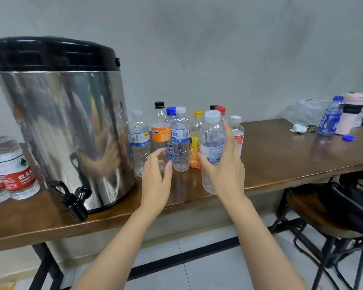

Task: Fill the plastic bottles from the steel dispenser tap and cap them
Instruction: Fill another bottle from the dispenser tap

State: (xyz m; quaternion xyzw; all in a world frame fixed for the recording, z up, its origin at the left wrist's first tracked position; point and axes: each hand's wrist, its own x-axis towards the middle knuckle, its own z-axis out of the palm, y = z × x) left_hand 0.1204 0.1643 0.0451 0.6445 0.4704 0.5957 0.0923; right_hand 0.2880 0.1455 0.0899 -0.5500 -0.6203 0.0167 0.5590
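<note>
Head view: my right grip holds a white-capped clear bottle that looks empty. My left grip, wide, hovers before capped bottles on the worktop; steel dispenser tap lower left.

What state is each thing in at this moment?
Steel dispenser, lid on.
Tap, nothing running, no bottle under it.
Front white-capped bottle, capped, looks empty, gripped by right hand.
Left hand, open, holding nothing.
Bottles in the cluster, upright, capped.
Loose blue cap, lying on the table.
Red-capped bottle, upright, capped.
</note>
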